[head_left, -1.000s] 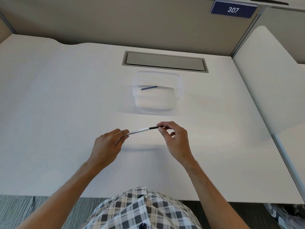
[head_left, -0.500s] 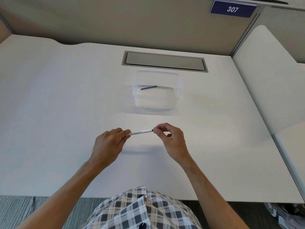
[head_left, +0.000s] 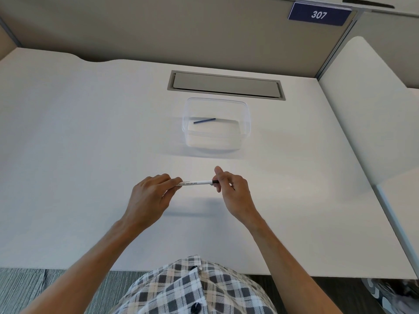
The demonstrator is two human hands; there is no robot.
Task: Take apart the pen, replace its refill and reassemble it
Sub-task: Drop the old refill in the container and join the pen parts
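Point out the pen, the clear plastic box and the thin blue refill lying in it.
pen (head_left: 195,183), head view: middle of the white printed barrel, between both hands.
clear plastic box (head_left: 213,148), head view: near wall.
blue refill (head_left: 204,120), head view: middle of the rod, on the box floor.

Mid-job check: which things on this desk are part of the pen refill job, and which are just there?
In the job: pen, left hand, right hand, blue refill, clear plastic container.
Just there: desk cable hatch, 307 sign.
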